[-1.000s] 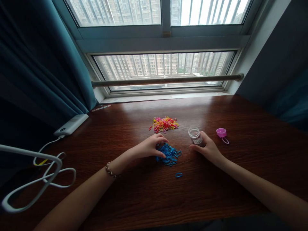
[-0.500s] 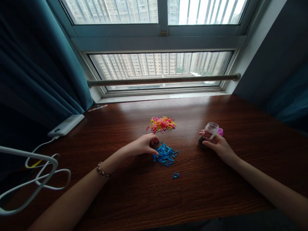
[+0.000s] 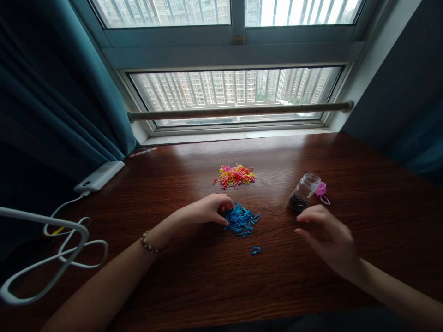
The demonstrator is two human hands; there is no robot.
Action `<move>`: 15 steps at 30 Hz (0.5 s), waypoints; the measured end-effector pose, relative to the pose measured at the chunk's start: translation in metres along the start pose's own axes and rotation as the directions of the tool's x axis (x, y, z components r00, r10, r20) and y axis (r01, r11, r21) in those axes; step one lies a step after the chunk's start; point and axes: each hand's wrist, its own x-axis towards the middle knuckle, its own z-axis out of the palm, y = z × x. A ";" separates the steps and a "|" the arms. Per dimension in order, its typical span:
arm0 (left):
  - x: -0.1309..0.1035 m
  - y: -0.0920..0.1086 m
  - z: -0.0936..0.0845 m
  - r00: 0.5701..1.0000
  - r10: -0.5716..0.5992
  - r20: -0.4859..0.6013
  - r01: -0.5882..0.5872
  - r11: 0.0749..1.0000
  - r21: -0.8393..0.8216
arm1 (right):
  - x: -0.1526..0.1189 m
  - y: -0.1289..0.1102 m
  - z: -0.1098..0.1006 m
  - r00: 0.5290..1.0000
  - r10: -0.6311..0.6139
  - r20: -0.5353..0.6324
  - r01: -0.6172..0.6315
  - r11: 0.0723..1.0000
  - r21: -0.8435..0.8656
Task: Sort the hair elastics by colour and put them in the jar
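My left hand (image 3: pixel 212 210) rests at the left edge of a pile of blue rubber bands (image 3: pixel 242 220), thumb and fingers apart around that edge. One loose blue band (image 3: pixel 255 250) lies nearer to me. My right hand (image 3: pixel 330 240) is open, with nothing between thumb and fingers, just in front of a clear jar (image 3: pixel 304 191). The uncapped jar has dark contents at its bottom. Beside it is a pink lid (image 3: pixel 321 188) with a loop. Behind the blue pile sits a heap of pink, yellow and red bands (image 3: pixel 236 176).
A white power bank (image 3: pixel 99 177) with a white cable (image 3: pixel 67 210) lies at the left by the blue curtain (image 3: pixel 69 83). A thick white loop (image 3: pixel 81 240) stands in the left foreground. Behind the wooden table (image 3: pixel 194 286) are a window and a rail (image 3: pixel 242 111).
My right hand has let go of the jar and drawn back toward me, opening. The left hand remains at the blue pile. The whole view has shifted slightly.
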 end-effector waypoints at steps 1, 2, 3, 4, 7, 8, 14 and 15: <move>0.001 0.001 0.002 1.000 -0.002 -0.011 0.002 1.000 0.000 | 0.000 -0.010 0.006 0.978 -0.054 0.202 0.055 0.998 0.004; 0.001 0.002 0.004 1.000 -0.002 -0.026 0.002 1.000 0.003 | 0.001 -0.018 0.013 0.946 -0.068 0.318 0.071 0.997 0.002; 0.002 0.004 0.007 0.999 0.002 -0.041 -0.002 1.000 0.012 | 0.005 -0.023 0.022 0.926 -0.040 0.374 0.051 0.998 -0.020; 0.003 0.005 0.009 0.998 0.013 -0.056 -0.012 1.000 0.026 | 0.010 -0.027 0.031 0.921 -0.001 0.389 0.025 0.998 -0.058; 0.006 0.010 0.015 0.992 0.069 -0.104 -0.061 0.995 0.084 | 0.033 -0.024 0.060 0.912 0.115 0.394 -0.043 0.981 -0.188; 0.007 0.011 0.016 0.989 0.090 -0.118 -0.078 0.992 0.102 | 0.041 -0.022 0.068 0.903 0.144 0.404 -0.054 0.972 -0.227; 0.009 0.010 0.022 0.974 0.146 -0.173 -0.123 0.983 0.133 | 0.067 -0.007 0.094 0.837 0.180 0.517 -0.034 0.960 -0.279; 0.009 0.010 0.023 0.972 0.149 -0.182 -0.127 0.984 0.126 | 0.067 -0.006 0.095 0.837 0.172 0.519 -0.035 0.964 -0.263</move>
